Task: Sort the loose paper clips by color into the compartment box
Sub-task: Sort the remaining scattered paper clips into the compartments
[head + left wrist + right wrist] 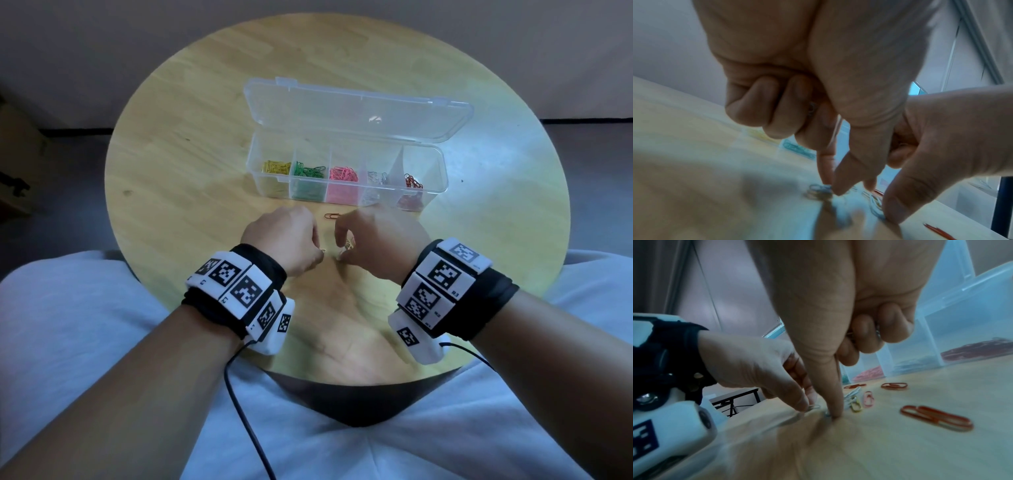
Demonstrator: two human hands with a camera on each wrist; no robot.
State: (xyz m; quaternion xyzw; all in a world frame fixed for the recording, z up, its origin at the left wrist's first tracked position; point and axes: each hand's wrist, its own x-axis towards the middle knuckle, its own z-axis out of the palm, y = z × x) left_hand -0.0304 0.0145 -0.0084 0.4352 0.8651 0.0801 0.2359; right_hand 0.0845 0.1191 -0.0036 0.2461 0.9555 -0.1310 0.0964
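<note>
The clear compartment box stands open on the round wooden table, holding yellow, green, pink, silver and red clips in separate compartments. Both hands hover close together just in front of it. My left hand pinches a silver paper clip on the tabletop, and its curled fingers hold something metallic. My right hand presses a fingertip on another clip, while its curled fingers keep clips in the palm. Loose clips lie nearby: red, pink, yellow, and a red pair.
The box lid leans back behind the compartments. One red clip lies between the hands and the box front. My lap sits at the table's near edge, and a black cable hangs from the left wrist.
</note>
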